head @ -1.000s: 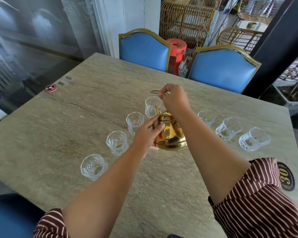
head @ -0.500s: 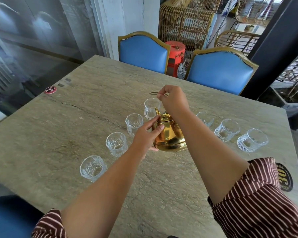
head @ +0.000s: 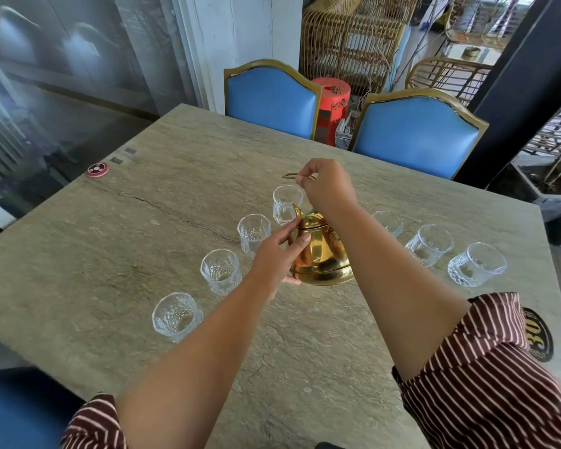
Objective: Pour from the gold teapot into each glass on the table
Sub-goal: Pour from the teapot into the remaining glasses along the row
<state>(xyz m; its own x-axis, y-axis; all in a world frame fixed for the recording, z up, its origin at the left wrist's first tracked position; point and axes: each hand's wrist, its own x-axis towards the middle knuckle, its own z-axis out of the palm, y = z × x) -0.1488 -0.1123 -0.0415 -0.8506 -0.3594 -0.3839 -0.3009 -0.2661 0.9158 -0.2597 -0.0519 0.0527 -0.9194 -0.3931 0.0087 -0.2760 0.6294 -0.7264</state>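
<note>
A gold teapot (head: pixel 321 257) stands in the middle of the stone table (head: pixel 127 241), its spout pointing away from me. My right hand (head: pixel 326 186) is closed on the thin wire handle raised above it. My left hand (head: pixel 279 251) rests against the pot's left side, fingers on the body and thumb near the lid. Several clear cut-glass tumblers curve around the pot: one at the near left (head: pixel 175 315), others going up to the glass (head: pixel 285 204) just beyond the spout, and more on the right (head: pixel 476 268). They look empty.
Two blue chairs (head: pixel 272 98) with gold frames stand at the table's far edge. A red round button (head: pixel 97 169) lies near the left edge and a black "30" badge (head: pixel 538 335) near the right edge. Wicker furniture and a red stool stand behind the chairs.
Both hands and the teapot keep the same hold and place. Only the view has shifted slightly.
</note>
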